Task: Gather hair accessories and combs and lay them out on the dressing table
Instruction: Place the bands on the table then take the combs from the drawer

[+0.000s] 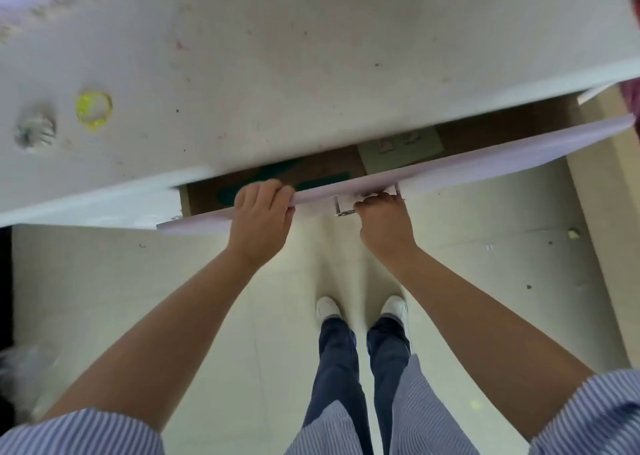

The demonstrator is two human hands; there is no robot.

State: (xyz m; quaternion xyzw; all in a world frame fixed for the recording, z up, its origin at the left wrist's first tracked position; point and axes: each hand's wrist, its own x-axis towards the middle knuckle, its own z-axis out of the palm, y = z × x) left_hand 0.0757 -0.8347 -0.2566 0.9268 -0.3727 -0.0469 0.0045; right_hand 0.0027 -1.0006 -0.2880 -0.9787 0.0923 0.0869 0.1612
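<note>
A white dressing table top (311, 49) fills the upper part of the view. On its left lie a yellow hair band (94, 110) and a grey-white hair clip (34, 131). A pale lilac drawer front (485, 163) stands partly pulled out below the top. My left hand (261, 219) curls over the drawer front's upper edge. My right hand (382, 220) grips the metal drawer handle (343, 208). Inside the drawer a dark green comb-like shape (277, 175) shows, blurred, beside a pale card (401, 146).
Pale floor tiles (173, 281) lie below, with my white shoes (327, 307) standing near the drawer. A crumpled clear bag (27, 375) lies at the lower left. A beige panel (609, 212) runs down the right side.
</note>
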